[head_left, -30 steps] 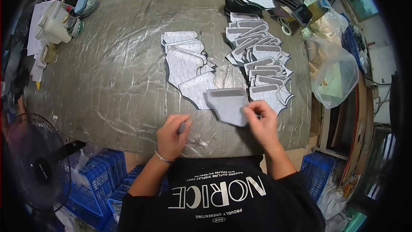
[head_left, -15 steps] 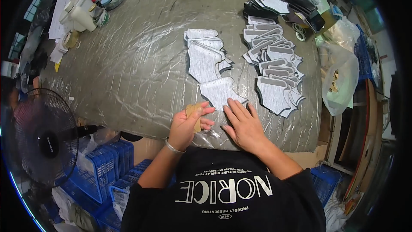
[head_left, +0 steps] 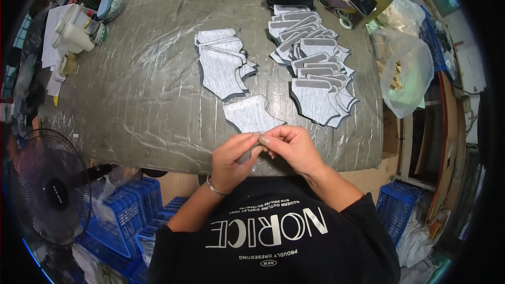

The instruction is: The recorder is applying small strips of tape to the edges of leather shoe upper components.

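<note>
Close to the table's front edge, my left hand (head_left: 234, 158) and my right hand (head_left: 294, 150) meet with thumbs and fingertips pinched together. A small flat grey piece (head_left: 244, 156) shows between the left thumb and palm; the fingers cover most of it. Whatever the right fingertips pinch is too small and covered to make out. Just beyond my hands lies one light-grey fabric cut piece (head_left: 252, 114) with a curved edge, its near end partly behind the fingers. Farther off is an overlapping stack of similar grey cut pieces (head_left: 221, 71).
On the right, a long overlapping row of grey pieces with darker strips (head_left: 318, 97) runs away from me. Beyond it hangs a clear plastic bag (head_left: 402, 73). White containers (head_left: 73, 29) stand far left. A fan (head_left: 52, 189) and blue crates (head_left: 126, 205) are at lower left.
My hands have come together into a pinch; the right hand has lifted off the fabric piece. The tan pieces seen in my left hand now show only as grey. The whole view has shifted slightly.
</note>
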A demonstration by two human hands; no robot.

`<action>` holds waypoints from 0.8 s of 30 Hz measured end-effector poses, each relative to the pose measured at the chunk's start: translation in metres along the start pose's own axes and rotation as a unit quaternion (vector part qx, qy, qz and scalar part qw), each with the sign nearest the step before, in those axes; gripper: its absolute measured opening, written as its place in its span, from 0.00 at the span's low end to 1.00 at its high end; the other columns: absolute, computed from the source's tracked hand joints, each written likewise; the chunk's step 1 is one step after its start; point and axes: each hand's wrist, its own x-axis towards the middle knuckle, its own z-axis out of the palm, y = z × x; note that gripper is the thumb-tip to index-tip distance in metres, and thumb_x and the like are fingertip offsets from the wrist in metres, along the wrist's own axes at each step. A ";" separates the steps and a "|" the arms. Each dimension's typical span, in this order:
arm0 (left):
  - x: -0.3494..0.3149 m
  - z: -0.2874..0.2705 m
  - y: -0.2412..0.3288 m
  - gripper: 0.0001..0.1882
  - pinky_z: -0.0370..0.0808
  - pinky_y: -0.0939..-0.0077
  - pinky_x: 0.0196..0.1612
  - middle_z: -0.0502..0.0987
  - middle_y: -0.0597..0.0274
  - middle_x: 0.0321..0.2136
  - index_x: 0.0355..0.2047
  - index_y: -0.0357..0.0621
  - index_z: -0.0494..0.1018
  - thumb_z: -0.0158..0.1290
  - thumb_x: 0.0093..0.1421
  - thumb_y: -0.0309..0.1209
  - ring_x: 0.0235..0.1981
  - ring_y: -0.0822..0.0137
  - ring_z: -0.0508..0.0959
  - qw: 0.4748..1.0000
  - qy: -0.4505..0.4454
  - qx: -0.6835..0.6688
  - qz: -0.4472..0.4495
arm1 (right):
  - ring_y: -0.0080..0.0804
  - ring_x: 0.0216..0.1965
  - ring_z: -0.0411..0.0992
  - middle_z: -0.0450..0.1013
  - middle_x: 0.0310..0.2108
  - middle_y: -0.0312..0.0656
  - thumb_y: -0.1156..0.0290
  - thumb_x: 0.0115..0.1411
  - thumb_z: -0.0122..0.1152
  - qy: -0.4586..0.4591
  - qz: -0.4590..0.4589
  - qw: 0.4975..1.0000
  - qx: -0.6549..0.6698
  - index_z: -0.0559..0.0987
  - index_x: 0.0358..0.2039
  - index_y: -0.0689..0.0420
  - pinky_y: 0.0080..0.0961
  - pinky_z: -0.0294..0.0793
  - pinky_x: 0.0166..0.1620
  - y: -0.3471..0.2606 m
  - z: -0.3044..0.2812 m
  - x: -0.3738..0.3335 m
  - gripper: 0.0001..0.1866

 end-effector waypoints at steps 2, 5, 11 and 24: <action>-0.002 0.005 -0.002 0.15 0.76 0.78 0.40 0.80 0.50 0.39 0.43 0.38 0.78 0.56 0.55 0.15 0.37 0.64 0.81 0.998 -0.007 -0.063 -0.016 | 0.16 0.25 0.70 0.77 0.28 0.36 0.72 0.61 0.61 0.000 0.003 1.000 0.007 0.81 0.35 0.65 0.13 0.71 0.30 0.001 -0.001 0.000 0.08; -0.010 0.008 -0.004 0.16 0.77 0.78 0.40 0.80 0.50 0.38 0.45 0.38 0.77 0.56 0.56 0.15 0.37 0.64 0.81 0.989 0.006 -0.099 -0.113 | 0.16 0.25 0.70 0.77 0.28 0.37 0.72 0.62 0.60 0.004 0.006 1.000 0.023 0.81 0.35 0.65 0.13 0.71 0.30 0.004 0.000 0.002 0.09; -0.003 0.014 -0.009 0.17 0.77 0.79 0.38 0.80 0.50 0.37 0.46 0.38 0.77 0.57 0.55 0.16 0.35 0.64 0.81 0.999 0.050 -0.009 -0.015 | 0.17 0.25 0.70 0.77 0.28 0.37 0.73 0.62 0.59 0.013 0.022 0.999 0.047 0.80 0.36 0.66 0.14 0.71 0.30 0.005 -0.001 0.006 0.08; 0.018 -0.007 -0.006 0.12 0.72 0.81 0.37 0.77 0.57 0.34 0.42 0.37 0.78 0.55 0.57 0.17 0.32 0.69 0.77 0.969 -0.178 -0.105 -0.138 | 0.19 0.27 0.72 0.76 0.31 0.42 0.76 0.59 0.56 -0.048 0.083 0.985 0.144 0.76 0.34 0.64 0.15 0.74 0.28 0.015 -0.027 0.004 0.05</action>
